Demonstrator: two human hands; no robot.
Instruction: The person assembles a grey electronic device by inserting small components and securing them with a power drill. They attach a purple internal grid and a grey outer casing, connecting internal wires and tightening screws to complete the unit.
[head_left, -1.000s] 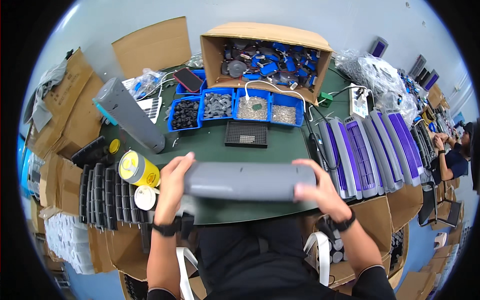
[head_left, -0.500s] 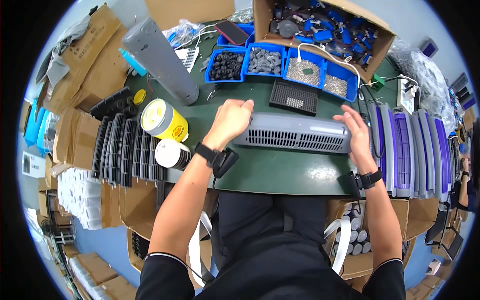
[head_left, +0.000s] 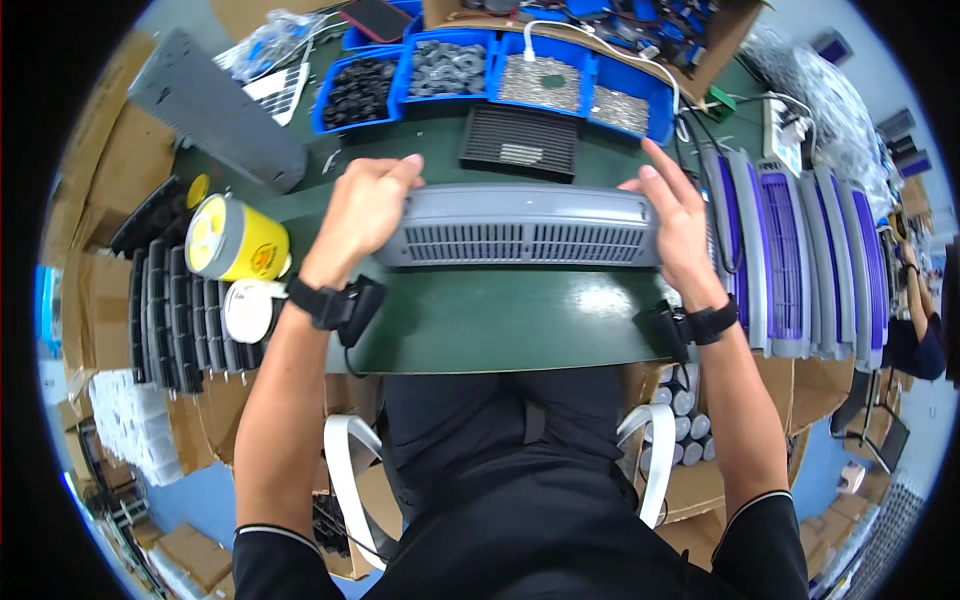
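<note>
A long grey plastic housing (head_left: 525, 215) with two banks of slotted vents lies crosswise above the green table, level between my hands. My left hand (head_left: 362, 215) is closed round its left end, thumb at the upper edge. At the other end, my right hand (head_left: 682, 225) holds the housing between palm and thumb side, with its longer fingers reaching up past the edge. Both palms and the housing's underside are hidden. Just beyond the housing lies a black slotted tray (head_left: 520, 143) with some small metal pieces in it.
Blue bins (head_left: 450, 68) of small parts line the back, below a carton (head_left: 715, 65) of blue parts. A grey tower-shaped casing (head_left: 220, 115) stands at left, near a yellow canister (head_left: 240, 240) and black slatted parts (head_left: 165, 310). Grey-and-purple housings (head_left: 785, 255) stand at right.
My view has shifted, so the table's things sit further left and higher. The housing has turned slightly to lie more level. My right hand's fingers have closed in nearer its end.
</note>
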